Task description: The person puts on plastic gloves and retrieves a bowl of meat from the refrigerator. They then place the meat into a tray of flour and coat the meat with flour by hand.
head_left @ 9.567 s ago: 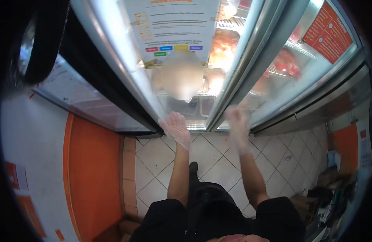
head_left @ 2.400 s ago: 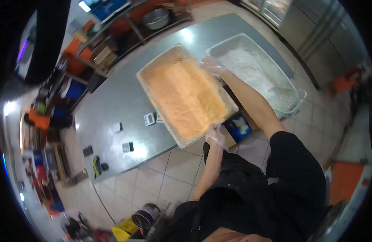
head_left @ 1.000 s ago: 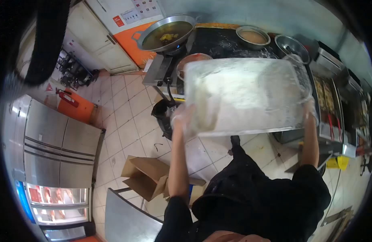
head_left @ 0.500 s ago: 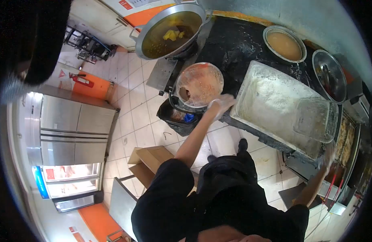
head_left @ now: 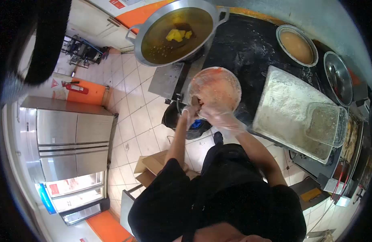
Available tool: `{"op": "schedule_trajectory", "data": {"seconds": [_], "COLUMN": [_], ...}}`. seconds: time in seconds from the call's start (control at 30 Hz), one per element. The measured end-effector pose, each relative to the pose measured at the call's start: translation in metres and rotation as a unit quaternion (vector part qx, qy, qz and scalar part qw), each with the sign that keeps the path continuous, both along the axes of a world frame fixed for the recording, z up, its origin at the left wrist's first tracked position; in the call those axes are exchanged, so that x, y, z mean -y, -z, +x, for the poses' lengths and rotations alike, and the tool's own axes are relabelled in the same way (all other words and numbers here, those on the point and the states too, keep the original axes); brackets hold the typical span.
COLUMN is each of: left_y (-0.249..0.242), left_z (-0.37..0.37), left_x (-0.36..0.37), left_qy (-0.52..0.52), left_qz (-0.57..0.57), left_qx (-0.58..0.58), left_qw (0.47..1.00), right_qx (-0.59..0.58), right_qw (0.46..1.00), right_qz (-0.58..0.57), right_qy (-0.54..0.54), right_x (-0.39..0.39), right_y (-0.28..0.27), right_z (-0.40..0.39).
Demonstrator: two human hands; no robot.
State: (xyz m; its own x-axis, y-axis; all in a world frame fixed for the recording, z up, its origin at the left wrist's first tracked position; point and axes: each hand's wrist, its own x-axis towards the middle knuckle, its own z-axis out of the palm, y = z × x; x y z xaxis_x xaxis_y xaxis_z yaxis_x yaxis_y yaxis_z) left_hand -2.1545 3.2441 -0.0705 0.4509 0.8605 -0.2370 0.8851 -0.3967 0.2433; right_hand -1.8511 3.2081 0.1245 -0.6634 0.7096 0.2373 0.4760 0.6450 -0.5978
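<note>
A round tub [head_left: 218,86] with pale orange contents or cover stands at the black table's left edge. It has a small dark brown gap on its near-left side. My left hand [head_left: 190,113], in a clear plastic glove, has its fingers closed at the tub's near-left rim beside that gap. My right hand [head_left: 218,117], gloved too, is bent over the near rim, fingers closed there. Whether the fingers grip the rim itself or a cover on it is hard to make out. Right of the hands lies a large tray [head_left: 256,121] of white flour.
A wide pan of oil [head_left: 174,36] with yellow pieces stands at the upper left. A wire basket [head_left: 325,123] rests in the tray's right end. A bowl of tan liquid [head_left: 296,46] and a metal bowl [head_left: 335,76] stand behind. Below the tub hangs a black bag [head_left: 169,117].
My right hand has come from the tray's right end across to the tub. My left hand has moved from between tub and tray to the tub's near-left rim. The view has shifted slightly.
</note>
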Motion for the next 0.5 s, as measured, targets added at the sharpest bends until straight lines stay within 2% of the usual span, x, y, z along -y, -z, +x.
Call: {"op": "schedule_trajectory", "data": {"seconds": [0.03, 0.07, 0.1, 0.17, 0.27, 0.37, 0.4, 0.43, 0.5], "left_y": [0.016, 0.007, -0.021, -0.024, 0.012, -0.054, -0.060, -0.046, -0.062], "left_z": [0.008, 0.021, 0.039, 0.047, 0.041, 0.057, 0.060, 0.061, 0.067], "left_x": [-0.004, -0.006, -0.008, -0.010, -0.016, -0.008, -0.010, -0.013, -0.009], "left_qy": [0.000, -0.100, -0.200, -0.331, -0.423, -0.533, -0.525, -0.516, -0.543], "left_qz": [0.017, 0.006, -0.010, -0.021, 0.006, -0.021, 0.009, 0.041, 0.009], "left_qx": [-0.077, -0.030, 0.018, 0.092, 0.173, 0.261, 0.238, 0.220, 0.240], "left_qw": [0.997, 0.995, 0.979, 0.939, 0.889, 0.805, 0.817, 0.827, 0.805], "right_qx": [0.055, 0.094, 0.111, 0.102, 0.068, 0.041, 0.021, 0.002, -0.007], "right_qw": [0.996, 0.989, 0.982, 0.973, 0.962, 0.961, 0.959, 0.958, 0.962], "right_qz": [0.055, 0.097, 0.131, 0.176, 0.219, 0.192, 0.188, 0.184, 0.156], "right_qy": [-0.042, -0.065, -0.079, -0.107, -0.146, -0.197, -0.209, -0.221, -0.224], "right_x": [-0.007, -0.011, -0.014, -0.021, -0.029, -0.037, -0.041, -0.047, -0.056], "right_y": [0.022, 0.038, 0.049, 0.057, 0.051, 0.060, 0.058, 0.057, 0.063], "right_z": [-0.028, -0.047, -0.057, -0.066, -0.063, -0.053, -0.044, -0.032, -0.006]}}
